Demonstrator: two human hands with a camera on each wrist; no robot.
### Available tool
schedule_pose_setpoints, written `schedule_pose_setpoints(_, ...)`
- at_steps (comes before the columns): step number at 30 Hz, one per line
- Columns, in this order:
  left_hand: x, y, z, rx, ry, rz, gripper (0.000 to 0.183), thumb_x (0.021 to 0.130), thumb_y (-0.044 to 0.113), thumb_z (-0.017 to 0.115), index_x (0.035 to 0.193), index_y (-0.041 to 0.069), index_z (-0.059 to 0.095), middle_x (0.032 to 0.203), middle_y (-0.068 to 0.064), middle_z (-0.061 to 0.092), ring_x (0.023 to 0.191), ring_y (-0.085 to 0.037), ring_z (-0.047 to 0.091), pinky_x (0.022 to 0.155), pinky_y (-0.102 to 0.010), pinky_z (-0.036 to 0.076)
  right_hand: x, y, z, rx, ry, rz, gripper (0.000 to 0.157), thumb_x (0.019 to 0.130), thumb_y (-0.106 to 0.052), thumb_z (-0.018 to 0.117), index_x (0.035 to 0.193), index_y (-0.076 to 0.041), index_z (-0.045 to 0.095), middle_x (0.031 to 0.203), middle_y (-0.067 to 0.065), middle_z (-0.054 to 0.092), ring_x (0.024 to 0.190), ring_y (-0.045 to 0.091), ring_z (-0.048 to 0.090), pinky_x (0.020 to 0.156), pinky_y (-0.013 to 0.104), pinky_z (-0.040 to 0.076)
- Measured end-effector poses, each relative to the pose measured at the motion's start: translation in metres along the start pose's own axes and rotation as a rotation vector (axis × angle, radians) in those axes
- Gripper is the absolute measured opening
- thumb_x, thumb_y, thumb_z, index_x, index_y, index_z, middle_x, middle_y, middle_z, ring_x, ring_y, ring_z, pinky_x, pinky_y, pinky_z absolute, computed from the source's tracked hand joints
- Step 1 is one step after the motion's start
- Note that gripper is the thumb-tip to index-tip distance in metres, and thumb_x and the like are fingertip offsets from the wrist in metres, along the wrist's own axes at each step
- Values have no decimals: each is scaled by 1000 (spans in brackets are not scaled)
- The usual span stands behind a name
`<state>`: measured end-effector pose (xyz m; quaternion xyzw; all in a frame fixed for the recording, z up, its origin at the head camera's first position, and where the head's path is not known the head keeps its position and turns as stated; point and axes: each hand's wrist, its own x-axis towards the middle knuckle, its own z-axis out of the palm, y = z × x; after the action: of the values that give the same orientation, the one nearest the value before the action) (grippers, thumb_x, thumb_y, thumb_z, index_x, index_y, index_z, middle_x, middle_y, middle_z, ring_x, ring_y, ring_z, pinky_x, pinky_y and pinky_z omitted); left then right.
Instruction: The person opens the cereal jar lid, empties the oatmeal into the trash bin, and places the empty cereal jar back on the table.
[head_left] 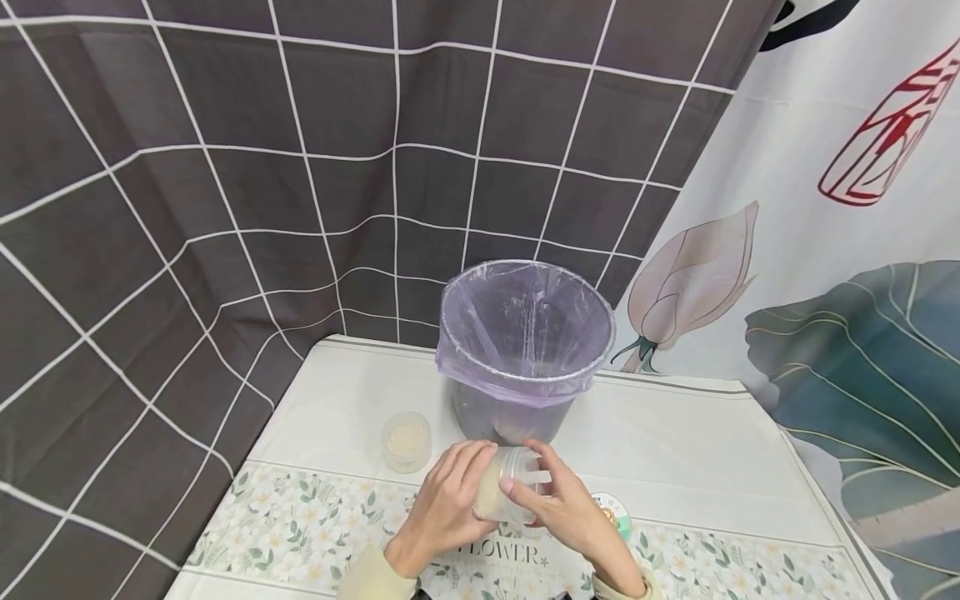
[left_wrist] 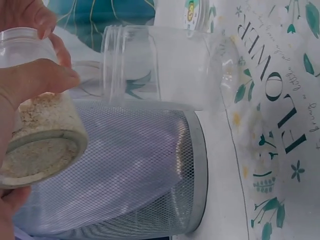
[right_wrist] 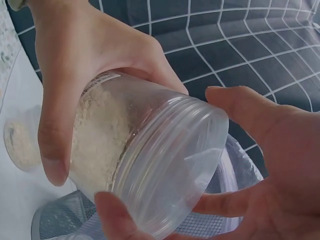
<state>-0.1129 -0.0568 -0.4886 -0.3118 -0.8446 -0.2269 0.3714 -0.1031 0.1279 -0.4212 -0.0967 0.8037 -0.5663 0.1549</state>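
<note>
Powder (right_wrist: 100,142), pale and crumbly, lies inside 1 clear cylindrical plastic jar (head_left: 489,496) tilted sideways between left hand (head_left: 448,504), gripping its body, and right hand (head_left: 566,502), pinching its rim, apparently working at its mouth, where the next move calls for steady support.

Dark grid-patterned curtain (head_left: 345,192) behind a floral-banded white tabletop (head_left: 675,433)

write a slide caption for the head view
Left hand and right hand hold a tilted, partly filled jar before a purple-lined bin, with a round tub nearby.
</note>
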Motion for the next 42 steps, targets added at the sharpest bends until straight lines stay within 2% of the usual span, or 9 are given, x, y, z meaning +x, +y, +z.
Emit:
schedule_pose_setpoints(8, 1, 0, -7, -86, -89, -65, 94, 39, 28, 81, 124, 5, 49, 118, -9, 48, 101, -21, 49, 84, -30, 50, -4, 0, -1, -78, 31, -23, 63, 80, -32, 68, 134, -17, 40, 126, 27, 41, 95, 34, 57, 57, 32, 54)
schedule_pose_setpoints(14, 8, -1, -13, -127, -181, -91, 93, 39, 36, 82, 122, 8, 51, 114, -4, 49, 101, -16, 49, 83, -27, 50, -5, 0, -2, -118, 70, -86, 61, 74, -28, 74, 128, -23, 46, 122, 19, 49, 97, 35, 55, 62, 32, 52)
schedule_pose_setpoints(20, 14, -4, -18, -182, -295, -92, 88, 46, 40, 80, 123, 11, 49, 113, 1, 51, 100, -14, 51, 86, -30, 48, -8, -2, -3, -81, 49, -118, 64, 71, -23, 77, 127, -24, 47, 126, 13, 46, 104, 38, 51, 61, 26, 54)
schedule_pose_setpoints(25, 16, -6, -24, -257, -382, -114, 96, 48, 39, 80, 132, 13, 42, 115, 4, 50, 101, -10, 50, 82, -23, 49, -9, -2, -4, -59, 9, -144, 67, 70, -22, 78, 129, -21, 46, 128, 13, 43, 110, 43, 46, 68, 26, 55)
schedule_pose_setpoints(27, 17, -7, -26, -287, -411, -119, 97, 49, 39, 80, 135, 16, 40, 116, 6, 50, 101, -8, 49, 82, -22, 48, -9, -2, -5, -59, -14, -159, 67, 70, -23, 78, 129, -23, 46, 128, 12, 43, 112, 44, 44, 70, 27, 55)
schedule_pose_setpoints(31, 18, -9, -29, -337, -469, -133, 94, 53, 37, 79, 135, 18, 38, 119, 6, 51, 102, -8, 50, 82, -24, 48, -10, -1, -7, -109, -48, -208, 68, 71, -26, 78, 130, -26, 45, 130, 7, 41, 113, 42, 42, 73, 31, 55)
schedule_pose_setpoints(35, 19, -11, -32, -377, -528, -177, 93, 54, 35, 78, 136, 19, 38, 122, 7, 50, 105, -8, 50, 85, -27, 48, -11, -1, -7, -167, -67, -251, 71, 70, -27, 78, 132, -27, 44, 132, -1, 40, 115, 36, 42, 75, 34, 54)
schedule_pose_setpoints(38, 19, -12, -33, -394, -544, -202, 93, 54, 34, 78, 136, 21, 37, 123, 9, 49, 107, -7, 49, 87, -29, 47, -11, -1, -7, -178, -72, -268, 72, 69, -24, 79, 133, -26, 43, 133, -4, 39, 116, 35, 42, 76, 36, 54)
schedule_pose_setpoints(42, 18, -12, -31, -395, -530, -193, 93, 53, 34, 78, 136, 21, 38, 123, 8, 49, 106, -7, 49, 86, -27, 48, -11, -1, -7, -182, -73, -283, 73, 69, -24, 78, 133, -25, 43, 132, -4, 39, 115, 35, 43, 75, 39, 54)
